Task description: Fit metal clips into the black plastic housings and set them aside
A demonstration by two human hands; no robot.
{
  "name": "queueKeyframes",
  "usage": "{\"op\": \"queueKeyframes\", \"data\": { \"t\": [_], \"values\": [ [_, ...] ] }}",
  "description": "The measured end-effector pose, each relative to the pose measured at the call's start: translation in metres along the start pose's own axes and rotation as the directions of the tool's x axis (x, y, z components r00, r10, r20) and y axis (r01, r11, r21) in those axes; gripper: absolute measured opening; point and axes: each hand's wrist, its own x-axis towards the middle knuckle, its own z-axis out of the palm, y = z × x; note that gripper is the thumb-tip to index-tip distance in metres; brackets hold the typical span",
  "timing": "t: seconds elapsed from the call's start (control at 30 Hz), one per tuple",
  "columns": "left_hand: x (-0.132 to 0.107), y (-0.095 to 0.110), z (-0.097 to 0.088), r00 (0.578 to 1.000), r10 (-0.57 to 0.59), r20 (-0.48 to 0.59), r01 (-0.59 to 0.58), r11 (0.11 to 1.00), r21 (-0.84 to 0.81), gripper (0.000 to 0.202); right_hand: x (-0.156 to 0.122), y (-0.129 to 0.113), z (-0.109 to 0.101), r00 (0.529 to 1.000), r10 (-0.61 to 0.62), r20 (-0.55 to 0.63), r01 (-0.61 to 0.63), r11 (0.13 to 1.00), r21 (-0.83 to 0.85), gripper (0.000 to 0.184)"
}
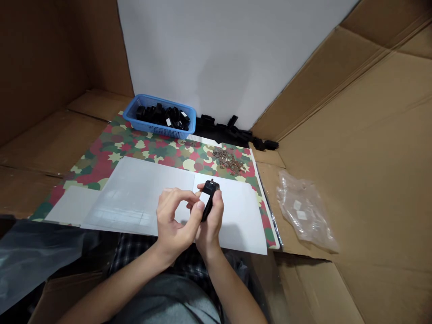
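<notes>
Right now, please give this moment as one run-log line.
right hand: grips black part | left hand: fingers pinch its top | below: white sheets on camouflage mat | back: blue basket of black parts

You had two hands, left hand (173, 221) and right hand (212, 222), both closed on one small black part (209, 200). One blue basket (158, 130) held black parts (162, 114) too jumbled to count. There were three white sheets (135, 189), one camouflage mat (111, 148), one pile of small brown pieces (229, 161) and one clear plastic bag (305, 211).
</notes>
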Motion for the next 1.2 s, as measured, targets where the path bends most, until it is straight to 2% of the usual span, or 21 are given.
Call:
{"op": "queueKeyframes", "data": {
  "t": [0.07,0.13,0.27,0.4,0.57,0.63,0.7,0.77,0.83,0.9,0.93,0.97,1.03,1.1,1.2],
  "values": [
    [0.001,-0.003,-0.002,1.0,-0.007,-0.01,0.008,0.998,0.057,0.009,0.0,-0.001,0.0,1.0,0.011,-0.011,-0.011,0.998,0.058,0.041],
    [0.005,-0.006,-0.005,0.997,-0.078,0.003,0.078,0.997,0.015,0.005,0.002,0.0,0.0,1.0,0.018,-0.013,-0.017,0.997,0.078,0.04],
    [0.015,-0.014,-0.002,0.962,-0.222,0.159,0.244,0.96,-0.138,0.009,0.006,0.004,0.0,0.999,0.029,-0.035,-0.028,0.998,0.053,0.038],
    [0.017,-0.023,0.004,0.923,-0.265,0.28,0.324,0.927,-0.189,0.013,0.011,0.006,0.004,0.985,0.161,-0.067,-0.151,0.979,0.135,0.042],
    [0.011,-0.039,-0.001,0.909,-0.293,0.298,0.358,0.913,-0.195,0.02,0.016,0.009,0.013,0.959,0.259,-0.116,-0.229,0.948,0.222,0.04],
    [0.009,-0.045,-0.005,0.904,-0.299,0.304,0.366,0.91,-0.193,0.026,0.017,0.011,0.016,0.968,0.246,-0.04,-0.232,0.947,0.224,0.038],
    [0.008,-0.052,-0.01,0.894,-0.317,0.316,0.391,0.897,-0.208,0.035,0.02,0.012,0.019,0.977,0.193,0.094,-0.208,0.958,0.196,0.043],
    [0.009,-0.06,-0.016,0.877,-0.354,0.326,0.444,0.856,-0.265,0.043,0.03,0.01,0.021,0.962,0.135,0.237,-0.164,0.98,0.11,0.047],
    [0.012,-0.067,-0.023,0.866,-0.401,0.298,0.49,0.797,-0.353,0.047,0.051,0.006,0.024,0.945,0.1,0.31,-0.091,0.995,-0.043,0.049],
    [0.014,-0.072,-0.033,0.856,-0.466,0.225,0.517,0.747,-0.418,0.047,0.087,-0.001,0.031,0.955,0.037,0.295,0.044,0.964,-0.262,0.055],
    [0.015,-0.073,-0.037,0.842,-0.507,0.184,0.533,0.731,-0.426,0.044,0.11,-0.006,0.037,0.964,-0.038,0.261,0.145,0.902,-0.406,0.057],
    [0.015,-0.074,-0.042,0.824,-0.546,0.151,0.553,0.719,-0.421,0.04,0.134,-0.01,0.044,0.964,-0.109,0.243,0.233,0.786,-0.573,0.06],
    [0.014,-0.074,-0.05,0.79,-0.602,0.119,0.594,0.702,-0.393,0.034,0.182,-0.02,0.06,0.958,-0.151,0.243,0.277,0.704,-0.654,0.053],
    [0.012,-0.073,-0.058,0.777,-0.62,0.107,0.609,0.698,-0.377,0.032,0.225,-0.03,0.072,0.953,-0.143,0.265,0.294,0.636,-0.714,0.047],
    [0.007,-0.075,-0.074,0.775,-0.628,0.066,0.605,0.707,-0.366,0.037,0.267,-0.042,0.069,0.956,-0.135,0.262,0.293,0.517,-0.804,0.042]
  ]
}}
